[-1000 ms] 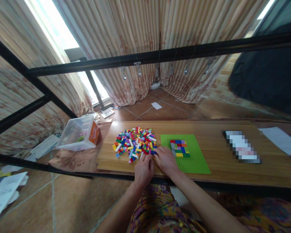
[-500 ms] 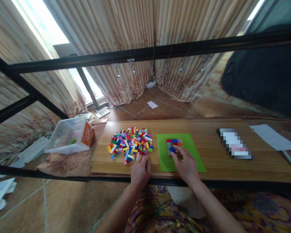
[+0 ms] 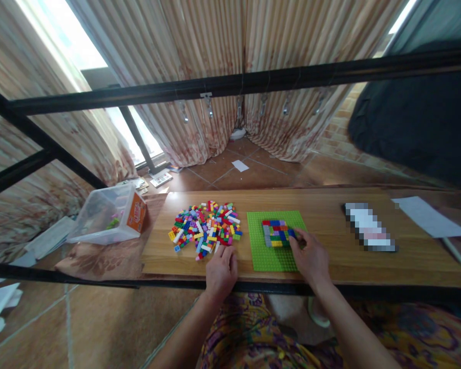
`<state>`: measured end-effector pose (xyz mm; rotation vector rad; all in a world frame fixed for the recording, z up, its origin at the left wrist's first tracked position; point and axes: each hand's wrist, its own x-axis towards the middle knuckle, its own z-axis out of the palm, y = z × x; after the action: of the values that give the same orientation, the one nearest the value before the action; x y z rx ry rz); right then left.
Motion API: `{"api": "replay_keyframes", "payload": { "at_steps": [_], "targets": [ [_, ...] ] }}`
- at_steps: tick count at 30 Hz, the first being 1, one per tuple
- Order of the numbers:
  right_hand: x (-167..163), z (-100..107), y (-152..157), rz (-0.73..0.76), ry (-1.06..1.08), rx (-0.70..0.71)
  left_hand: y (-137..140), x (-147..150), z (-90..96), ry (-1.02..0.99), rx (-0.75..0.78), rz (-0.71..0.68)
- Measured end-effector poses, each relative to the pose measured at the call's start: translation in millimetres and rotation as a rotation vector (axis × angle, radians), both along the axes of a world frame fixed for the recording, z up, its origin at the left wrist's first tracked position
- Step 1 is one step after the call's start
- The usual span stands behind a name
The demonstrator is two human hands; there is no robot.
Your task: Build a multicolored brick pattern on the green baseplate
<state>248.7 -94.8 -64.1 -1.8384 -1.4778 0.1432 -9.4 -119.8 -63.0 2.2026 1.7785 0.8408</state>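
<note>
A green baseplate (image 3: 259,259) lies on the wooden board, with a block of coloured toy bricks (image 3: 277,231) built on its middle. Red, blue and purple bricks line the far edge of that block, grey the left side, yellow and green the near side. At its right end my right hand (image 3: 312,255) pinches a blue brick (image 3: 291,233) between thumb and fingers. My left hand (image 3: 221,269) rests curled at the near edge of a heap of loose toy bricks (image 3: 207,225). Whatever its fingers may hold is hidden.
Left of the board stands a clear plastic box (image 3: 100,225) with an orange label. A blurred-out phone-like object (image 3: 371,228) and a white paper sheet (image 3: 430,215) lie to the right. A black metal rail (image 3: 230,87) crosses beyond the board, before curtains (image 3: 200,41).
My right hand has moved right, from the left part of the brick block to its right end, with the blue brick, uncovering the block's middle. My left hand has stayed by the heap.
</note>
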Motion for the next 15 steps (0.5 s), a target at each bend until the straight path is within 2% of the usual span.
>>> {"api": "replay_keyframes", "payload": {
  "at_steps": [7,15],
  "targets": [
    [-0.9,0.6,15.1,-0.002,-0.020,-0.040,-0.3,0.0,-1.3,0.013,0.024,0.011],
    [-3.1,0.1,18.9,0.007,-0.031,-0.060,-0.5,0.6,-1.0,0.015,0.040,0.006]
  ]
}}
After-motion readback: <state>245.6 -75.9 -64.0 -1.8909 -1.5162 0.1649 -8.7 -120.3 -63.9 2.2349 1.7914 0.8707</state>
